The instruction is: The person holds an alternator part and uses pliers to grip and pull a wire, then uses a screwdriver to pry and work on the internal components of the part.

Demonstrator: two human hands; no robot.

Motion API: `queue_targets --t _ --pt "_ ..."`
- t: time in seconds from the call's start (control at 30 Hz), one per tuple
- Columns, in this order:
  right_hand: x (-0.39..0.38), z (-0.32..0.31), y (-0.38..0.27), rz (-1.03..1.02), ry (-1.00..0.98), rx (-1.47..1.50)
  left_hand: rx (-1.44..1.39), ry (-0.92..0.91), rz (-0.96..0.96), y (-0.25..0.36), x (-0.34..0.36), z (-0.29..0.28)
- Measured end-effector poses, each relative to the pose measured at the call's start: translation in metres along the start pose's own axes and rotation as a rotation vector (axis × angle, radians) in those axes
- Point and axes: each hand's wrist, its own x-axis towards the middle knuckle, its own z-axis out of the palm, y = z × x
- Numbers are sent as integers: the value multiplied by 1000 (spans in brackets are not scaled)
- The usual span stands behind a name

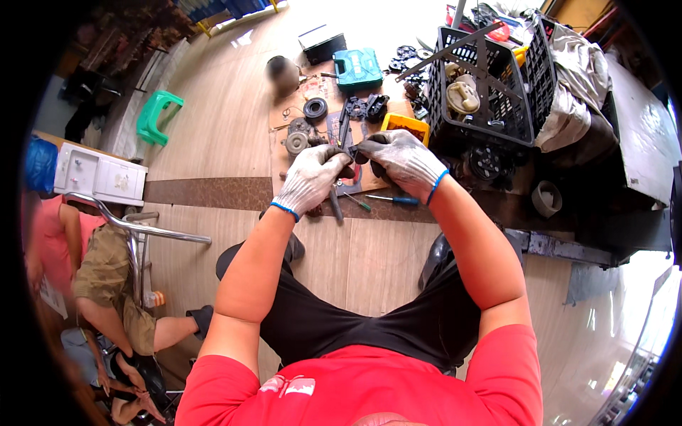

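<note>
White knit gloves with blue cuffs and dark, stained fingers cover both my hands. My left hand (312, 175) and my right hand (399, 157) meet over the work mat, fingertips pinched around a small dark part (353, 152) whose kind I cannot make out. Just beyond them lie a black ring-shaped part (315, 108), a round grey metal part (296, 143) and dark metal pieces (366, 106). A yellow tray (406, 128) with small brownish contents sits past my right hand. Nearer me are a blue-handled screwdriver (403, 200), a green-handled screwdriver (364, 206) and a hammer-like tool (335, 204).
A teal tool case (357, 69) and a black box (322, 46) stand farther off. Black crates (483, 128) with parts rise at the right, near a white cup (546, 199). At left are a green stool (158, 117), a metal chair frame (170, 237) and seated people.
</note>
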Motion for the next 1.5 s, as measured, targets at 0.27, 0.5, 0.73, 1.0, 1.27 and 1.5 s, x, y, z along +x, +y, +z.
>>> queue_targets --t 0.27,0.5,0.73,1.0,1.27,1.5 --pt "-8 10 -20 116 119 216 -538 142 -16 -2 4 3" --pt "1 41 -4 17 202 155 -983 176 -68 -4 7 10" --pt "2 41 -4 52 178 348 -1191 48 -18 -7 5 2" --pt "4 54 -3 -2 180 53 -1131 61 -10 -4 5 9" --pt "4 51 2 14 -4 257 -1299 228 13 -4 11 -11" --pt "18 27 37 -722 67 -343 -1140 -120 74 -5 3 -25"
